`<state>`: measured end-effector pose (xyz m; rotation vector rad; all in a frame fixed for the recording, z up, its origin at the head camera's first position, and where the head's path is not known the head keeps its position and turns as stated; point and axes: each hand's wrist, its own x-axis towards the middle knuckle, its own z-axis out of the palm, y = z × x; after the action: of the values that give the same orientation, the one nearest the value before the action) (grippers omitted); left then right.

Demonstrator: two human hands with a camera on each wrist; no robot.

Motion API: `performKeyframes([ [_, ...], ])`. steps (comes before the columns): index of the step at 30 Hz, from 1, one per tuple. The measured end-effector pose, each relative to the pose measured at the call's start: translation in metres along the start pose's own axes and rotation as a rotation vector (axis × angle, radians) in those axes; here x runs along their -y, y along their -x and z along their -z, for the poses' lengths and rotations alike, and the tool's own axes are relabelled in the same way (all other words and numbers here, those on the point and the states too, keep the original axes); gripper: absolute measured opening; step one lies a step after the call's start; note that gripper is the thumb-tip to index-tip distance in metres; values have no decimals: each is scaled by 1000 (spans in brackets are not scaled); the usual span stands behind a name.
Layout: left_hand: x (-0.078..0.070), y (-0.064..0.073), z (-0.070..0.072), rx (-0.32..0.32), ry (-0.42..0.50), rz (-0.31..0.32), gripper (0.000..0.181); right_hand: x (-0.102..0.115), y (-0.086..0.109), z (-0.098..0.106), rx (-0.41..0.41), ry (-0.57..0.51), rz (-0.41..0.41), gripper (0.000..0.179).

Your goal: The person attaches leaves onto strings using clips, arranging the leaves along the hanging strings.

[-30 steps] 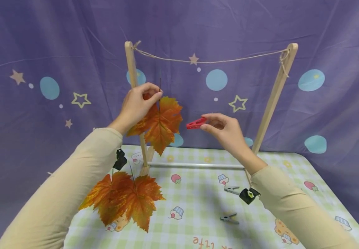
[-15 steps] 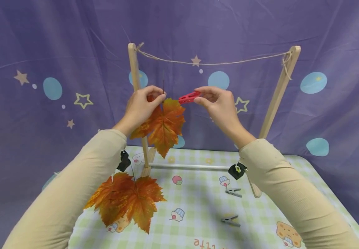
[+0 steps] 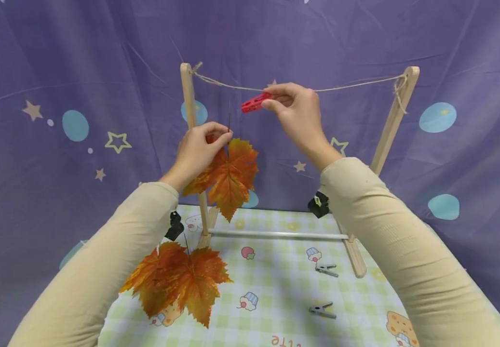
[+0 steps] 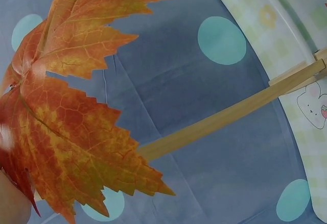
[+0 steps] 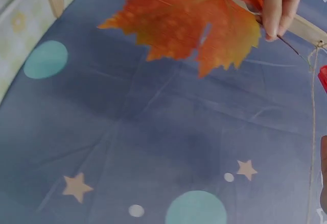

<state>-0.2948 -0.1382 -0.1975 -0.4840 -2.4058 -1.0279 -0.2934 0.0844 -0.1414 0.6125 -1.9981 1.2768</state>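
Orange leaf [image 3: 234, 168] hangs by its stem [image 3: 229, 123], pinched in my left hand [image 3: 198, 147], below the string [image 3: 358, 84]. My right hand [image 3: 301, 113] pinches a red peg [image 3: 253, 104] near that string. A loosened left grip could drop the leaf; a slip in my right might let the peg spring away.

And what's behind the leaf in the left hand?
Behind the leaf: purple curtain, a partly covered blue dot and a wooden post. Whatever the leaf fully covers can't be seen.
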Motion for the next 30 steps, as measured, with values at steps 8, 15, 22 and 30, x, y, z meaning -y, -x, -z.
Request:
performKeyframes([
  [8,1,1,-1,-3,0,3,29,15,-33,-5,-7,70,14,22],
  [15,1,1,-1,0,9,6,28,18,-52,-12,22,153,-11,21],
  [22,4,2,0,-8,7,2,30,20,-60,-20,56,216,-52,23],
  [30,5,4,0,1,16,2,28,22,-62,-23,148,235,-102,24],
])
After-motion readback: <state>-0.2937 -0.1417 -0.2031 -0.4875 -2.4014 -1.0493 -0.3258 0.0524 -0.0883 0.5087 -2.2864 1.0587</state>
